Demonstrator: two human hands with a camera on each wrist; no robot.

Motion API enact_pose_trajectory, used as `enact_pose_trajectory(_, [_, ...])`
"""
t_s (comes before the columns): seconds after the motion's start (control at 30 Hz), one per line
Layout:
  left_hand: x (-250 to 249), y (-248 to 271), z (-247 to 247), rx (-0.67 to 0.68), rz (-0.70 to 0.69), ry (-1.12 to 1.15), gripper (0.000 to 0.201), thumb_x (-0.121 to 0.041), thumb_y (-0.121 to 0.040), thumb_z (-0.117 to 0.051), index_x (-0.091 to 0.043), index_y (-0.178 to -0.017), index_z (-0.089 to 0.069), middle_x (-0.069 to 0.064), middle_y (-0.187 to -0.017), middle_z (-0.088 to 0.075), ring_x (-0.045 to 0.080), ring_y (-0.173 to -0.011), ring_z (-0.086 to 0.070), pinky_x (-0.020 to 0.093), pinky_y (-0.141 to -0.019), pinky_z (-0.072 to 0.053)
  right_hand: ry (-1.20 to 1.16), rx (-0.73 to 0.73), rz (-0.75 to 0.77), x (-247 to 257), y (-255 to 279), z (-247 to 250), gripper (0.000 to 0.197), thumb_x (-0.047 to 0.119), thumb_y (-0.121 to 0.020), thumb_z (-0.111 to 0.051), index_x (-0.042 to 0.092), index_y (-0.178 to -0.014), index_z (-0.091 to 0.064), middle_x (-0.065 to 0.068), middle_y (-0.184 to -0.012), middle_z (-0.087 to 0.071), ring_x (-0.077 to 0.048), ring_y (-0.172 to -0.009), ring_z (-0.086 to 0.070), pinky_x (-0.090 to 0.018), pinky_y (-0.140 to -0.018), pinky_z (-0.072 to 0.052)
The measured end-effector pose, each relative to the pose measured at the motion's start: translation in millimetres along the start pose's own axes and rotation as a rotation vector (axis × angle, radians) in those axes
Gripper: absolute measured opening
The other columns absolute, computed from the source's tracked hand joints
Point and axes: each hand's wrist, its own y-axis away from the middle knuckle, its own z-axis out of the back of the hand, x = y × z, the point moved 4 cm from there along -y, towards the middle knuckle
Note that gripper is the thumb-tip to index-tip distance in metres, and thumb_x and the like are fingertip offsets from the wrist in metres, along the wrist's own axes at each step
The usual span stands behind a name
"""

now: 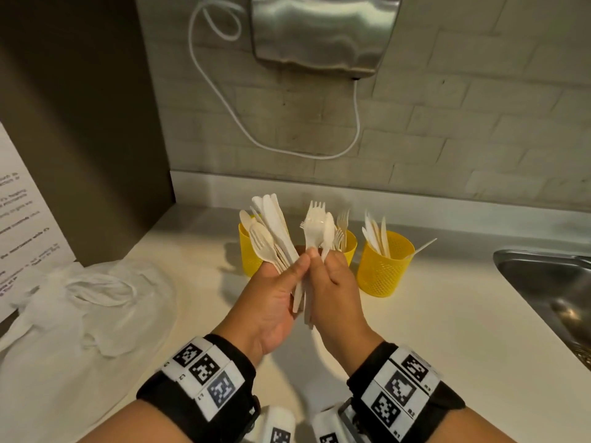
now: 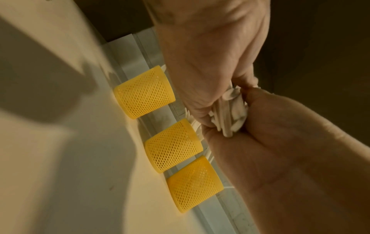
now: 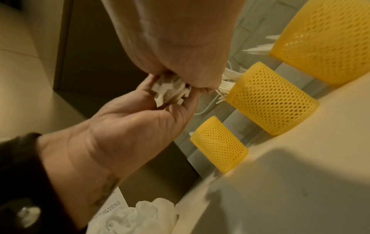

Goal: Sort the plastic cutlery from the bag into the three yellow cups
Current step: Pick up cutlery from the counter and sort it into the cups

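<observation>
My left hand [image 1: 286, 266] grips a fanned bundle of white cutlery [image 1: 275, 231] with knives, a fork and a spoon in it. My right hand [image 1: 326, 266], touching the left, pinches forks and a spoon [image 1: 316, 222] upright. Both are raised in front of three yellow mesh cups: the left cup [image 1: 247, 251] holds spoons, the middle cup [image 1: 349, 247] forks, the right cup [image 1: 383, 266] knives. The handle ends [image 2: 228, 114] show between both hands in the left wrist view and again as handle ends [image 3: 170, 90] in the right wrist view. The crumpled plastic bag [image 1: 89, 302] lies at the left.
A steel sink [image 1: 543, 276] is set into the counter at the right. A hand dryer [image 1: 323, 30] with a looping white cable hangs on the tiled wall. A brown panel and a printed sheet [image 1: 19, 219] stand at the left.
</observation>
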Motion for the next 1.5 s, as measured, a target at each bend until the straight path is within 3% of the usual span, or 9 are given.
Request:
enact_pose_trajectory(0.07, [2.6, 0.6, -2.3, 0.013, -0.014, -0.050, 0.036, -0.015, -0.093, -0.059, -0.015, -0.129, -0.060, 0.014, -0.121, -0.070, 0.027, -0.114, -0.066, 0.033, -0.080, -0.057, -0.104, -0.023, -0.056, -3.7, -0.2, 1.9, 0.041, 0.050, -0.091, -0.046, 0.024, -0.117, -0.063, -0.007, -0.114, -0.068, -0.022, -0.113, -0.064, -0.048, -0.100, -0.049])
enact_pose_trajectory(0.3, [2.6, -2.7, -0.6, -0.109, -0.158, -0.124, 0.033, -0.006, -0.095, -0.058, -0.021, -0.124, -0.062, 0.007, -0.117, -0.073, 0.023, -0.110, -0.068, 0.044, -0.096, -0.051, -0.206, -0.001, -0.196, -8.1, -4.0, 5.2, 0.024, 0.026, -0.103, -0.046, 0.024, -0.111, -0.068, -0.006, -0.108, -0.074, -0.022, -0.106, -0.070, -0.050, -0.098, -0.052])
enact_pose_trajectory(0.53, [11.1, -3.5, 1.6, -0.193, -0.155, -0.106, 0.032, -0.012, -0.096, -0.058, -0.022, -0.126, -0.061, 0.005, -0.116, -0.073, 0.021, -0.108, -0.069, 0.039, -0.089, -0.054, -0.458, 0.092, -0.362, -8.7, -3.2, -1.2, 0.027, 0.018, -0.104, -0.044, 0.016, -0.124, -0.062, -0.010, -0.112, -0.074, -0.024, -0.106, -0.070, -0.046, -0.100, -0.051])
enact_pose_trajectory(0.77, [17.9, -4.7, 8.3, -0.280, -0.170, -0.125, 0.038, -0.015, -0.087, -0.072, -0.022, -0.123, -0.060, 0.007, -0.109, -0.075, 0.024, -0.100, -0.073, 0.037, -0.074, -0.058, -0.388, 0.025, -0.381, -15.6, -2.6, 2.5, 0.024, 0.022, -0.104, -0.046, 0.023, -0.118, -0.066, -0.010, -0.105, -0.075, -0.028, -0.102, -0.072, -0.053, -0.097, -0.052])
enact_pose_trajectory(0.93, [18.6, -4.8, 16.0, -0.370, -0.231, -0.198, 0.043, -0.028, -0.083, -0.074, -0.032, -0.124, -0.060, 0.001, -0.110, -0.075, 0.022, -0.102, -0.071, 0.048, -0.093, -0.054, -0.324, 0.045, -0.389, -13.9, -4.2, -2.7, 0.021, 0.021, -0.103, -0.045, 0.022, -0.113, -0.064, -0.007, -0.099, -0.076, -0.022, -0.096, -0.073, -0.044, -0.091, -0.056])
enact_pose_trajectory(1.07, [15.1, -8.7, 27.9, -0.503, -0.289, -0.188, 0.040, -0.025, -0.081, -0.065, -0.015, -0.119, -0.060, 0.013, -0.092, -0.075, 0.029, -0.086, -0.073, 0.051, -0.085, -0.058, -0.290, 0.018, -0.397, -11.5, -7.5, -4.9, 0.021, 0.017, -0.104, -0.042, 0.008, -0.094, -0.058, -0.009, -0.077, -0.064, -0.016, -0.067, -0.063, -0.034, -0.071, -0.055])
enact_pose_trajectory(1.13, [13.0, -9.2, 38.1, -0.581, -0.305, -0.156, 0.033, -0.020, -0.090, -0.062, -0.004, -0.118, -0.057, 0.013, -0.080, -0.069, 0.022, -0.067, -0.069, 0.039, -0.067, -0.059, -0.313, 0.004, -0.389, -9.4, -9.4, -4.6, 0.022, 0.013, -0.104, -0.040, 0.005, -0.094, -0.057, -0.011, -0.078, -0.062, -0.018, -0.068, -0.059, -0.033, -0.068, -0.054])
enact_pose_trajectory(1.3, [4.3, -4.2, 57.5, -0.654, -0.339, -0.140, 0.027, -0.021, -0.098, -0.057, -0.004, -0.119, -0.054, 0.004, -0.073, -0.063, 0.008, -0.051, -0.061, 0.027, -0.055, -0.052, -0.255, 0.068, -0.343, -4.0, -17.5, -6.8, 0.020, 0.012, -0.104, -0.040, 0.004, -0.113, -0.057, -0.005, -0.080, -0.059, -0.014, -0.071, -0.054, -0.028, -0.070, -0.049])
enact_pose_trajectory(1.5, [6.8, -3.1, 62.1, -0.672, -0.309, -0.095, 0.020, -0.019, -0.099, -0.056, -0.009, -0.115, -0.053, 0.008, -0.076, -0.060, 0.012, -0.052, -0.057, 0.027, -0.051, -0.050, -0.169, 0.207, -0.280, 24.9, -55.0, -30.2, 0.017, 0.015, -0.103, -0.045, 0.018, -0.105, -0.062, -0.001, -0.088, -0.064, -0.012, -0.087, -0.058, -0.028, -0.089, -0.045])
